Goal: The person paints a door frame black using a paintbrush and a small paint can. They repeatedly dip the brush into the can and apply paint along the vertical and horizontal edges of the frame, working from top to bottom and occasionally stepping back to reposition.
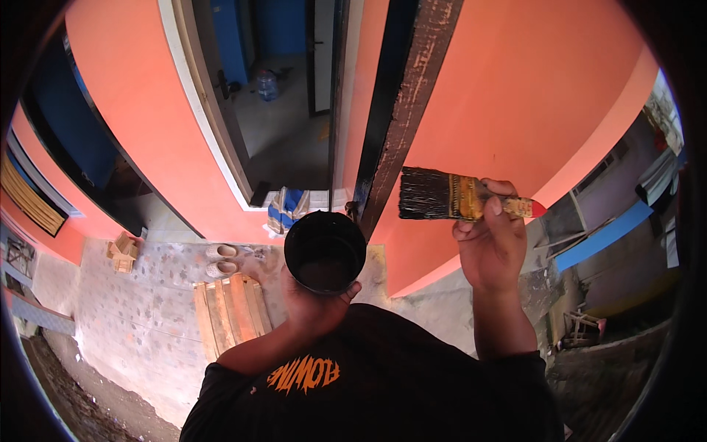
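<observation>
My left hand [313, 306] is wrapped round a round black paint pot [324, 230], held upright in front of my chest; its inside is dark, and I cannot tell how full it is. On the right, my right hand [495, 250] grips a wide paintbrush [462, 197] by its handle, which ends in a red tip. The dark, wet-looking bristles point left and are caked with paint, some of it on the yellowish ferrule. Just left of the bristles runs a brown wooden post [416, 81] with pale scratched patches, beside a glossy black strip [375, 110].
Orange walls [530, 88] flank an open doorway; inside stands a blue water bottle [267, 85]. A striped cloth [286, 210] lies at the sill. On the paved ground are a slatted wooden bench [232, 313], a pair of clogs [222, 260] and a small wooden stool [123, 250].
</observation>
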Tool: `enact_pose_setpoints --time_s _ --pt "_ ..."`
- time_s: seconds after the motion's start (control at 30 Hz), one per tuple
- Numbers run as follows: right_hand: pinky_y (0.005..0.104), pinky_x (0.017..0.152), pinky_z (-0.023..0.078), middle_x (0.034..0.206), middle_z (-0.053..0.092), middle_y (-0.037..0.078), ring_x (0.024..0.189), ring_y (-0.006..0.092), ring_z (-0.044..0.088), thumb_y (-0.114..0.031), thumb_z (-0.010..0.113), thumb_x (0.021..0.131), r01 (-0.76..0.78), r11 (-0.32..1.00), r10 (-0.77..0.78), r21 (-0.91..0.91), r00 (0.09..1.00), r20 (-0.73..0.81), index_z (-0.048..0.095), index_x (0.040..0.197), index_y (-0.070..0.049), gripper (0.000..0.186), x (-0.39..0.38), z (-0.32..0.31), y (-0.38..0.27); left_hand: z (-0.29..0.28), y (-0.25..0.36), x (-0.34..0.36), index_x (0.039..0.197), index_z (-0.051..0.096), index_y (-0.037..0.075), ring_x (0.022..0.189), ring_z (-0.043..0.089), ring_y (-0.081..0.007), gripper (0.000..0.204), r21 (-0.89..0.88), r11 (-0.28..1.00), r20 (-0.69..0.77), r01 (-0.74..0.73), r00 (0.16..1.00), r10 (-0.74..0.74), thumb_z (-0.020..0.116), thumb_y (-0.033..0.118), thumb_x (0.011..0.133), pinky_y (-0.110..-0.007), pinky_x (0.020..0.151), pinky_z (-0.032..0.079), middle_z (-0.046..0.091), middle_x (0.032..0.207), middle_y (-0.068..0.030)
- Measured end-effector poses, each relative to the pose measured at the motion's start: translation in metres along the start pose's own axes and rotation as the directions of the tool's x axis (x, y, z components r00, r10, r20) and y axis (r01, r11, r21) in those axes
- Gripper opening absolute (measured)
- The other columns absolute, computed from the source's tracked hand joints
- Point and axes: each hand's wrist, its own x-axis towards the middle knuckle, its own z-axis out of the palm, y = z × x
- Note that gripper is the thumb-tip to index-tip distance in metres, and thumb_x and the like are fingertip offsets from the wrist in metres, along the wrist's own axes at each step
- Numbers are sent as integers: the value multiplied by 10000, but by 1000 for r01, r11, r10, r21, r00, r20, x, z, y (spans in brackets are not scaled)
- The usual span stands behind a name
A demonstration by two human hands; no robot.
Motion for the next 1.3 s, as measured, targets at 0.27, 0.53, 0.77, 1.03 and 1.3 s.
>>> enact_pose_setpoints --time_s 0.27,0.53,0.77,1.03,1.3 --pt "342 719 580 1078 653 159 865 225 682 5 726 910 675 518 -590 -525 726 352 535 1298 -19 433 9 -7 1 -2 -8 10 1524 445 135 1301 564 -302 840 -44 999 34 30 999 -28 439 705 908 -433 881 584 491 1516 -202" --pt "323 592 553 966 648 129 725 245 669 22 842 767 860 -131 -562 -494 346 751 586 1306 -59 602 39 49 -29 12 -10 20 1492 478 108 1256 600 -293 897 -79 996 22 43 999 -41 404 767 887 -424 819 590 552 1455 -172" --pt "310 529 528 837 637 92 653 224 654 54 826 705 829 -182 -551 -529 360 753 664 1109 -23 442 50 50 -4 13 -7 14 1478 496 200 1223 623 -268 741 -72 997 68 28 997 -23 409 676 916 -456 810 598 572 1434 -81" --pt "297 495 503 805 618 104 578 228 642 -25 802 751 799 -140 -434 -584 481 762 637 923 -36 240 16 52 -7 10 -2 17 1482 489 224 1190 635 -263 691 -79 996 99 44 994 -36 426 633 928 -464 807 590 573 1434 -52" --pt "306 703 538 956 672 116 794 203 679 -115 804 861 752 -137 -687 -644 396 609 665 985 -8 214 101 103 -71 3 -6 21 1481 492 242 1244 603 -275 683 -106 992 63 70 996 -64 422 633 926 -489 817 574 560 1453 -31"
